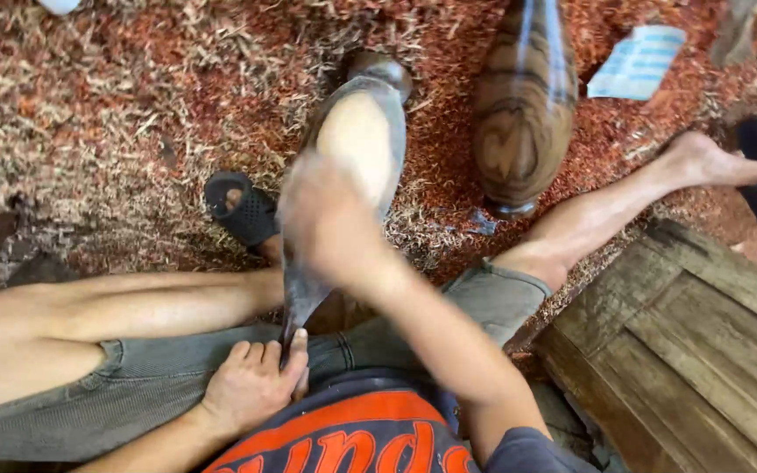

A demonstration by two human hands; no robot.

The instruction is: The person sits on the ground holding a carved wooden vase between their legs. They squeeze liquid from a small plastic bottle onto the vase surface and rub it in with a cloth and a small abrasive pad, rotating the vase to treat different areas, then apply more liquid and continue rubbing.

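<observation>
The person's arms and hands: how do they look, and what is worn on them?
Both forearms are bare, with no gloves, watch or rings visible. The left hand shows clearly, fingers uncovered. The right hand is blurred. A dark blue-grey short sleeve covers the right upper arm.

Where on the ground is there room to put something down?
Room on the shavings at upper left, beyond the black sandal. It's crowded around the carving under the right hand, beside the striped carving.
</observation>
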